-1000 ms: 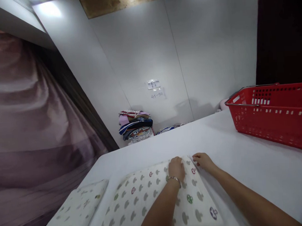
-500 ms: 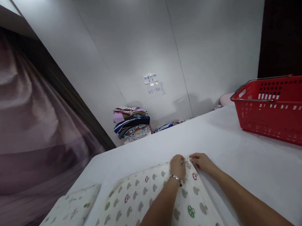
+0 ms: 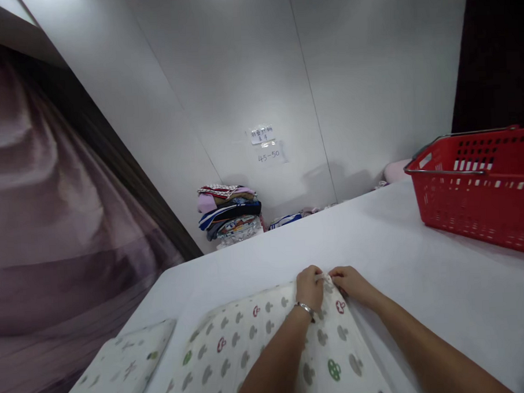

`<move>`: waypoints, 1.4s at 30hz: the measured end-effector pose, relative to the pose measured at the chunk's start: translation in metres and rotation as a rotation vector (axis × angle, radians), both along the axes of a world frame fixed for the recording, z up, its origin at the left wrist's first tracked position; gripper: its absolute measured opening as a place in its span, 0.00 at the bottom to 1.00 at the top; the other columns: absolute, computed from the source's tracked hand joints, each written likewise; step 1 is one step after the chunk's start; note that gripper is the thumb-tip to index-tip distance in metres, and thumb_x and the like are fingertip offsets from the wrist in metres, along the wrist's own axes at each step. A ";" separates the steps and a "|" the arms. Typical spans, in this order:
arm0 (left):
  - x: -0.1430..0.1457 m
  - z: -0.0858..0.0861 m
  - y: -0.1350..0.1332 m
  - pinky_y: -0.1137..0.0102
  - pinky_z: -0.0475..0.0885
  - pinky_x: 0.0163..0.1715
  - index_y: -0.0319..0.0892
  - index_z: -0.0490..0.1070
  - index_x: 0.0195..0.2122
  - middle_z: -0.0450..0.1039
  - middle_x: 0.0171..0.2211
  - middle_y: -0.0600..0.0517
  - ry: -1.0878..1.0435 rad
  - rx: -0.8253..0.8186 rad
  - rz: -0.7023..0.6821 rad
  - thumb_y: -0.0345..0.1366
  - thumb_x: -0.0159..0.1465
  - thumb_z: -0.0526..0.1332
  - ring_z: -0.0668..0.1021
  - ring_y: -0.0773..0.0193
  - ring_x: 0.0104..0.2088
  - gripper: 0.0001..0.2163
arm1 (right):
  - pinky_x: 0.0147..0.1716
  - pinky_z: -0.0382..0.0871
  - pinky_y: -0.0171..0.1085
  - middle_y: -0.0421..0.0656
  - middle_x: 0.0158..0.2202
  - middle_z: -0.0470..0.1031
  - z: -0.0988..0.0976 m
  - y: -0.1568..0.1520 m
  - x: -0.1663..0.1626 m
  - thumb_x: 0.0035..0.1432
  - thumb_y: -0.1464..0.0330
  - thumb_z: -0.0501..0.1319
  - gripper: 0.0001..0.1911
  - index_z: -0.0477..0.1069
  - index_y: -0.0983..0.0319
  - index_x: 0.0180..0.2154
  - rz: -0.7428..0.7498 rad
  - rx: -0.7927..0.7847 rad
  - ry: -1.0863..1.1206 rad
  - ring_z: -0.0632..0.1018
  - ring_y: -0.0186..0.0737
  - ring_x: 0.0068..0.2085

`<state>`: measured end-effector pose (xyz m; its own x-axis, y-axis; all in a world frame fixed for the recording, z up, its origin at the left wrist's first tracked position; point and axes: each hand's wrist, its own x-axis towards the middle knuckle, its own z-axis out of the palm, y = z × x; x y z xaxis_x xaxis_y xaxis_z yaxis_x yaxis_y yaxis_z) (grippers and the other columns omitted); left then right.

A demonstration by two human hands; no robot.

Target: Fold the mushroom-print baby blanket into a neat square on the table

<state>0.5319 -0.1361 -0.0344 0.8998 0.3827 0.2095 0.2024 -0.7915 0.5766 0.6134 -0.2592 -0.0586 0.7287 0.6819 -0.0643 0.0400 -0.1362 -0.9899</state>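
A cream cloth (image 3: 251,336) printed with grey, red and green mushrooms lies spread on the white table (image 3: 231,279). My left hand (image 3: 310,288), with a silvery bracelet on its wrist, pinches the cloth's far right corner. Close beside it, my right hand (image 3: 350,282) grips the same corner from the right, fingers closed at the edge. A small bit of fabric shows bunched between the two hands. The near part of the cloth runs out of view, and my left forearm covers some of its middle.
Left of the cloth lies a folded pale cloth (image 3: 125,362). A red plastic basket (image 3: 474,201) with a metal handle stands at the right. Behind the table's far edge is a stack of folded clothes (image 3: 230,212) by the wall. A mauve curtain (image 3: 51,240) hangs at the left.
Both hands stay at the cloth's corner, the left fingers shifting slightly at the edge. The whole view has shifted a little.
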 end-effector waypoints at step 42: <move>0.011 0.017 0.014 0.66 0.63 0.51 0.43 0.72 0.43 0.72 0.40 0.50 0.096 -0.082 -0.222 0.28 0.56 0.55 0.70 0.62 0.45 0.14 | 0.20 0.55 0.33 0.42 0.24 0.74 0.003 -0.010 0.021 0.47 0.70 0.51 0.12 0.72 0.65 0.28 -0.114 -0.257 -0.130 0.63 0.29 0.17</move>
